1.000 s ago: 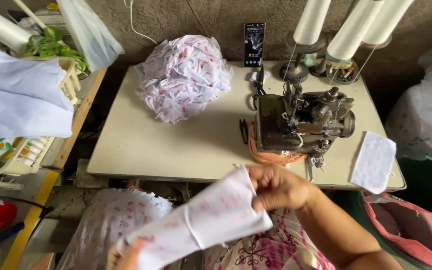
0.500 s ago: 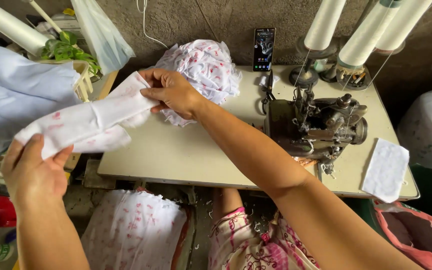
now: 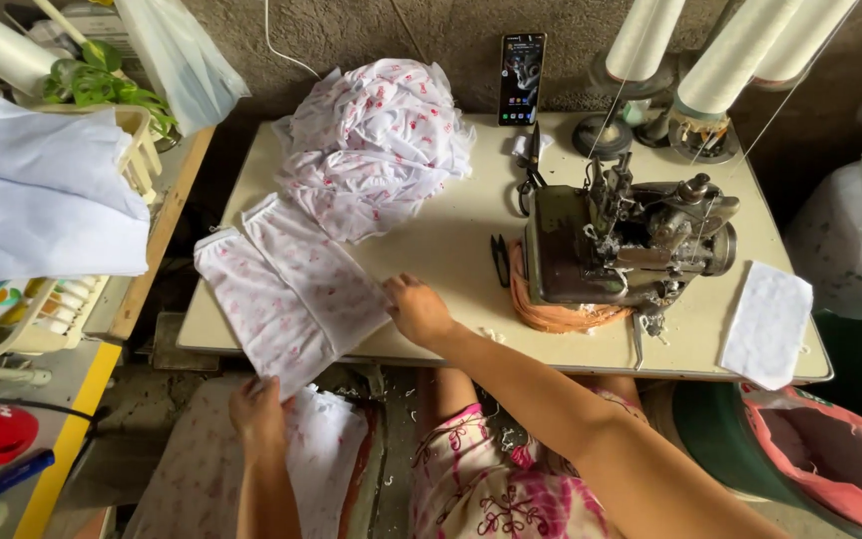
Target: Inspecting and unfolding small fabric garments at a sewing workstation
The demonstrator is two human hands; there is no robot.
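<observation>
Now my left hand [image 3: 259,417] pinches the lower end of the printed cloth piece [image 3: 291,289] at lower left of frame, while my right hand [image 3: 417,309] rests flat on its right edge; its long axis runs diagonally toward the fabric heap [image 3: 371,140] at upper centre.

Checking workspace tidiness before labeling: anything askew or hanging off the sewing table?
Yes. A white cloth droops over the table's front right edge. The printed fabric piece overhangs the front left edge, held by the left hand and right hand.
</observation>
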